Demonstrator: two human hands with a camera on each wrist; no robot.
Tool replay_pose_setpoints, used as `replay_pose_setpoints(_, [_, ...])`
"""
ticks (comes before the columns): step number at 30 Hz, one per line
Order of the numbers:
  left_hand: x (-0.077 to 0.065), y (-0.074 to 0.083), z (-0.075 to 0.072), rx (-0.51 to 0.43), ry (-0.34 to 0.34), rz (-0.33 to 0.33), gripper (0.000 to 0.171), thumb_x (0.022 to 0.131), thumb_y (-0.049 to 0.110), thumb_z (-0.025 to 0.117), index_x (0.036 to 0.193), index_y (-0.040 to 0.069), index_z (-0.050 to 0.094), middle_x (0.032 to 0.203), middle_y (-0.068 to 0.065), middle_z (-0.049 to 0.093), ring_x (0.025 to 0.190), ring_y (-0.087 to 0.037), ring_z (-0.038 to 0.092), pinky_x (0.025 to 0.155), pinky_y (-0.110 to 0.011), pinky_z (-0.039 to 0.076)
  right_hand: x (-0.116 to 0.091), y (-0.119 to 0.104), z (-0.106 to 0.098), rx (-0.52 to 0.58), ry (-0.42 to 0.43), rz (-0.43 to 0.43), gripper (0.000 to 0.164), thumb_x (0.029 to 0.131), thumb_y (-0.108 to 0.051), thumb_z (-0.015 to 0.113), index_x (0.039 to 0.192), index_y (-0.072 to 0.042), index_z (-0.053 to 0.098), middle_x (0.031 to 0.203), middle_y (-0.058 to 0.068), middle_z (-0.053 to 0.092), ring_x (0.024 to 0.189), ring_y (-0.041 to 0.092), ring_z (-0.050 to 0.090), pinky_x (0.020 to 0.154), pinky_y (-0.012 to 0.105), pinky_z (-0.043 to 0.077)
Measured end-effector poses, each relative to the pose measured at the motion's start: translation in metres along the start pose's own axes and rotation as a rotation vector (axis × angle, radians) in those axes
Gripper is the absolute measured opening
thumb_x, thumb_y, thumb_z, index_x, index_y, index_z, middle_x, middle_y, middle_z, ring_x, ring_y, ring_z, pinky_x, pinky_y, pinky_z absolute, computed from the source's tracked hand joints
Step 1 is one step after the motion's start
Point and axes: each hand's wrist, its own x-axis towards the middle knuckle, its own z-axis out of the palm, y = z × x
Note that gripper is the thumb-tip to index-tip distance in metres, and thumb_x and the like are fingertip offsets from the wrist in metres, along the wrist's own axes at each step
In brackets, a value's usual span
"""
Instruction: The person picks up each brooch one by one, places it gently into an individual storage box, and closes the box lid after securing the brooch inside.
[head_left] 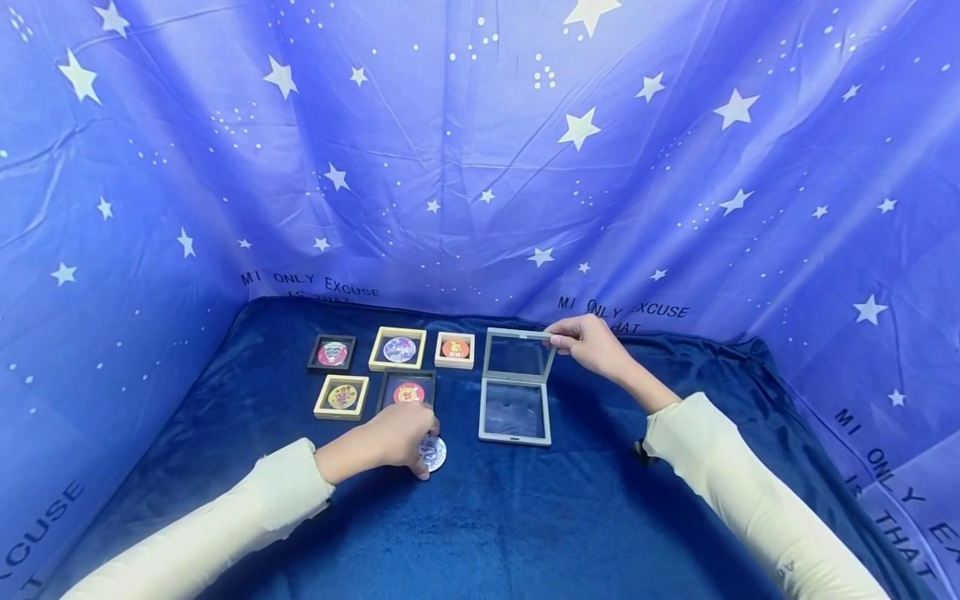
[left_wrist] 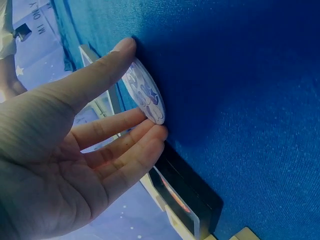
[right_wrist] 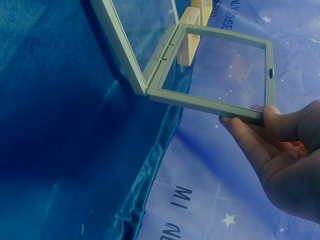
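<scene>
In the head view my left hand (head_left: 401,435) holds a round white badge (head_left: 433,454) with a blue-purple pattern, low over the cloth. The left wrist view has the badge (left_wrist: 144,92) between my thumb and fingertips, its printed side toward the palm. To its right a grey hinged display frame (head_left: 514,439) lies unfolded, clear film in both halves. My right hand (head_left: 596,343) pinches the outer corner of its raised lid (head_left: 486,354). From the right wrist, thumb and fingers grip the lid's rim (right_wrist: 200,106) near the corner, and the hinge joins it to the lower half.
Left of the grey frame stand several smaller display frames with round badges: a black one (head_left: 312,364), yellow ones (head_left: 373,350) (head_left: 320,408), a pale wooden one (head_left: 453,364), and a black one (head_left: 385,387) partly behind my left hand. Dark blue velvet (head_left: 480,525) covers the table; a starry curtain (head_left: 465,150) surrounds it.
</scene>
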Motion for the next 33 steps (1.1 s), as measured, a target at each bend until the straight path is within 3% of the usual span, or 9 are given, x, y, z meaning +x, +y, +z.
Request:
replay_pose_setpoints(20, [0.0044,0.0029,0.0023,-0.023,0.000,0.037,0.048,0.063,0.024,0.098,0.101,0.004,0.077,0.095,-0.006,0.069,0.086,-0.020,0.066,0.077,-0.039,0.057,-0.0011,0.0066,0.0080,0.019,-0.007,-0.014,0.023,0.102,-0.004,0.057,0.118,0.005,0.072,0.109,0.025,0.075,0.100,0.036,0.074,0.089,0.052,0.058])
replay_pose_setpoints(33, [0.0056,0.0012,0.0035,-0.048,-0.005,0.054,0.047,0.065,0.024,0.097,0.102,0.002,0.077,0.094,-0.007,0.068,0.083,-0.017,0.063,0.075,-0.036,0.056,0.0003,0.0067,0.0103,0.040,-0.027,0.000,0.024,0.103,-0.003,0.055,0.120,0.007,0.070,0.111,0.026,0.074,0.104,0.036,0.073,0.090,0.047,0.059])
